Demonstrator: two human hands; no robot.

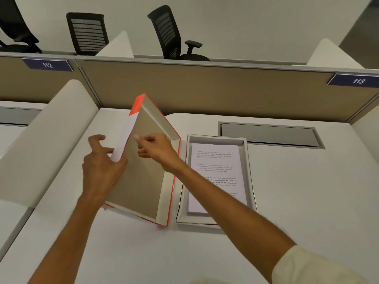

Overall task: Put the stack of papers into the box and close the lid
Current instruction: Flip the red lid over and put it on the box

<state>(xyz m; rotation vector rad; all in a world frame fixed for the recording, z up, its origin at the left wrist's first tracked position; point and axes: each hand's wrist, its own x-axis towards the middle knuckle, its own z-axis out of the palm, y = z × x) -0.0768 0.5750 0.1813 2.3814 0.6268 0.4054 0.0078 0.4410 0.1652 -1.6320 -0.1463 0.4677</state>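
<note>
— On the desk [287, 201], where are the papers [215, 171] sitting now?

— Lying flat inside the box [249, 171] — that part is looking done. The lid [143, 173] is tilting up just beside it, open side showing, nothing in it.

— And the hands?

— The left hand [100, 169] is gripping the lid's near edge, some fingers spread loose; the right hand [155, 149] is pinching its inner face. Closing is remaining.

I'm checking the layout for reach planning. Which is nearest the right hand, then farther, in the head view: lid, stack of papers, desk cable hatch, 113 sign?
1. lid: touched by the right hand, left of the box.
2. stack of papers: in the box, just right.
3. desk cable hatch: behind the box.
4. 113 sign: far right, on the partition.
</note>
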